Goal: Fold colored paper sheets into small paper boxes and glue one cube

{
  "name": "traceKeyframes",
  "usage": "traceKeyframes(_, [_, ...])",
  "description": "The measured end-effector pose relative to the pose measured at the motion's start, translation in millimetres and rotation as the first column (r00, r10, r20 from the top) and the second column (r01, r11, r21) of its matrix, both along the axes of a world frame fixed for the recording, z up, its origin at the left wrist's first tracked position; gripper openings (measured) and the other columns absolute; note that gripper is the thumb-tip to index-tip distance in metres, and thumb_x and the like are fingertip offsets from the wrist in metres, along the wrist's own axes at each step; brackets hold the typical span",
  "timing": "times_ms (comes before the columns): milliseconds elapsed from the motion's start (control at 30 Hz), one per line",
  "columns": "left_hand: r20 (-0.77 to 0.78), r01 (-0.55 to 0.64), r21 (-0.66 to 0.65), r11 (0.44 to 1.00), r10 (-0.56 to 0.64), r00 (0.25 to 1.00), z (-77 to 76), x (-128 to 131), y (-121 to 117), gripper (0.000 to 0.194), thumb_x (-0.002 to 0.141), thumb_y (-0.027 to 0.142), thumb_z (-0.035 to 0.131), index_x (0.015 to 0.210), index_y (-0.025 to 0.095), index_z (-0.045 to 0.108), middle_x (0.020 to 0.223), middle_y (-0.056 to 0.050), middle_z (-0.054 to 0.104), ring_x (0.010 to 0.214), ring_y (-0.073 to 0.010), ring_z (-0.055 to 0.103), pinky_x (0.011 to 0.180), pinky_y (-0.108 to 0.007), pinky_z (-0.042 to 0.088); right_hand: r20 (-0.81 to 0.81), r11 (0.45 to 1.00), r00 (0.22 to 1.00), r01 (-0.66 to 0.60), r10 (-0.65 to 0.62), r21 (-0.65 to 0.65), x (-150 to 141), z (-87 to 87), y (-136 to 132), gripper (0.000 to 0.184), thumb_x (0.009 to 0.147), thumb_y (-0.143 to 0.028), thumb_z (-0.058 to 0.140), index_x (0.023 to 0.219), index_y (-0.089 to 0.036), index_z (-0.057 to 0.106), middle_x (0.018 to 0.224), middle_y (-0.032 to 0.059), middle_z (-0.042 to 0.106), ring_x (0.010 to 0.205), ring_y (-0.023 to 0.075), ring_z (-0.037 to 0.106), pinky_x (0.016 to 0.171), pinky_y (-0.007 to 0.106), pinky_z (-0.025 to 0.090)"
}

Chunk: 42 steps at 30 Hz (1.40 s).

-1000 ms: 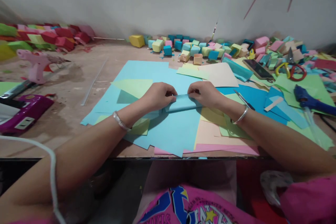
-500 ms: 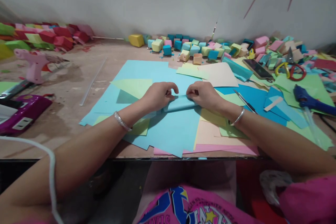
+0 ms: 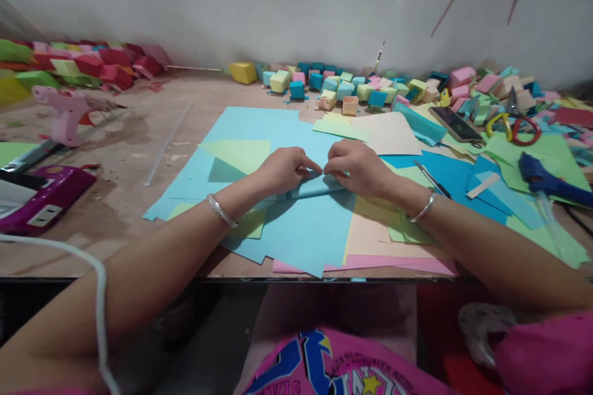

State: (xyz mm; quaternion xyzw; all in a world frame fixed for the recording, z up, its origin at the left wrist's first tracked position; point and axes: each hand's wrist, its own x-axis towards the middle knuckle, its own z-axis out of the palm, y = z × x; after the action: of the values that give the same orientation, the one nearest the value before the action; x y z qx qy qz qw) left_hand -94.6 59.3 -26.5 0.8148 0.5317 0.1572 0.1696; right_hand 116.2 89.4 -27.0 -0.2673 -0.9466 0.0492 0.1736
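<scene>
A folded strip of light blue paper lies between my hands, on top of a larger light blue sheet. My left hand pinches its upper edge from the left, index finger pointing along the edge. From the other side my right hand is closed on the same edge with fingertips pressed together. The two sets of fingertips almost meet. The strip's right end is partly covered by my right hand. Pale green paper lies just left of my left hand.
A pink glue gun and a purple power strip are at the left. To the right lie a pen, a phone, scissors and a blue glue gun. Small paper boxes line the wall.
My hands have drawn closer together along the folded paper's upper edge. My right hand has slid left, and my left fingertips have moved slightly right.
</scene>
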Motion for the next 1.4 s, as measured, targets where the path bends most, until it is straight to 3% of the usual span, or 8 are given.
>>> traceKeyframes(67, [0.011,-0.002,-0.003,1.000,0.002,1.000,0.3,0.6,-0.3,0.031,0.079,0.015,0.055,0.098,0.024,0.079,0.076,-0.004,0.062,0.066,-0.0137,0.054,0.067,-0.028,0.040,0.090,0.997,0.993,-0.072,0.069,0.028,0.1,3.4,-3.2,0.028,0.083,-0.010,0.048,0.091,-0.022,0.072,0.092,0.0065,0.065,0.082,0.0177,0.051,0.070,0.030,0.033])
traceKeyframes(267, [0.053,-0.022,-0.036,0.999,0.024,0.998,1.4,0.8,-0.8,0.033,0.077,0.013,0.055,0.098,0.022,0.078,0.080,-0.005,0.066,0.066,-0.0133,0.055,0.066,-0.027,0.041,0.289,0.998,0.956,-0.054,0.057,-0.015,-2.1,11.0,-11.8,0.040,0.084,-0.005,0.040,0.108,-0.019,0.070,0.095,0.0109,0.063,0.085,0.0190,0.050,0.065,0.030,0.029])
traceKeyframes(400, [0.052,-0.034,-0.031,0.999,0.036,0.998,-0.1,1.4,0.1,0.031,0.076,0.016,0.058,0.097,0.024,0.079,0.079,-0.004,0.067,0.065,-0.0131,0.054,0.065,-0.028,0.041,0.369,0.998,0.927,-0.066,0.070,-0.024,-1.5,17.6,-17.2,0.038,0.085,-0.006,0.040,0.104,-0.018,0.070,0.094,0.0114,0.062,0.083,0.0193,0.049,0.064,0.031,0.028])
traceKeyframes(667, [0.037,-0.018,-0.039,0.999,0.019,0.999,-7.0,-1.4,4.2,0.038,0.073,0.013,0.056,0.102,0.024,0.078,0.076,-0.004,0.067,0.066,-0.0137,0.054,0.064,-0.027,0.040,0.378,0.982,0.910,-0.130,0.172,-0.135,0.9,35.8,-36.0,0.022,0.091,-0.019,0.049,0.087,-0.017,0.071,0.076,0.0088,0.060,0.071,0.0166,0.050,0.065,0.032,0.030])
traceKeyframes(1000, [0.017,-0.028,-0.026,0.999,0.029,0.999,-3.2,1.7,0.8,0.037,0.075,0.013,0.055,0.101,0.024,0.078,0.079,-0.004,0.065,0.067,-0.0138,0.053,0.065,-0.028,0.041,0.529,0.969,0.814,-0.174,0.241,-0.175,5.9,55.4,-42.5,0.021,0.076,-0.007,0.055,0.070,-0.021,0.069,0.067,0.0035,0.061,0.059,0.0134,0.046,0.056,0.030,0.024])
traceKeyframes(1200, [0.014,-0.018,-0.019,1.000,0.018,1.000,-2.0,2.0,0.9,0.036,0.076,0.012,0.054,0.100,0.025,0.079,0.078,-0.004,0.064,0.066,-0.0138,0.054,0.066,-0.029,0.040,0.505,0.991,0.854,-0.122,0.129,-0.048,2.1,51.0,-40.6,0.028,0.083,-0.009,0.050,0.094,-0.023,0.072,0.077,0.0064,0.064,0.061,0.0142,0.046,0.057,0.031,0.021])
traceKeyframes(1333, [0.003,-0.005,-0.008,1.000,0.005,1.000,-2.9,1.6,3.1,0.034,0.076,0.013,0.056,0.099,0.024,0.079,0.079,-0.004,0.064,0.067,-0.0144,0.055,0.067,-0.029,0.041,0.545,0.993,0.831,-0.110,0.110,-0.033,5.2,44.2,-50.2,0.018,0.081,-0.007,0.056,0.073,-0.020,0.067,0.061,0.0049,0.057,0.053,0.0128,0.039,0.057,0.033,0.019])
traceKeyframes(1400, [-0.002,0.007,-0.009,1.000,-0.007,1.000,-2.0,2.2,3.2,0.034,0.076,0.011,0.056,0.098,0.023,0.079,0.079,-0.004,0.065,0.068,-0.0143,0.055,0.068,-0.029,0.042,0.548,0.995,0.830,-0.096,0.100,-0.036,8.4,46.0,-58.5,0.023,0.077,-0.004,0.058,0.060,-0.019,0.060,0.055,0.0039,0.054,0.051,0.0119,0.036,0.058,0.035,0.019])
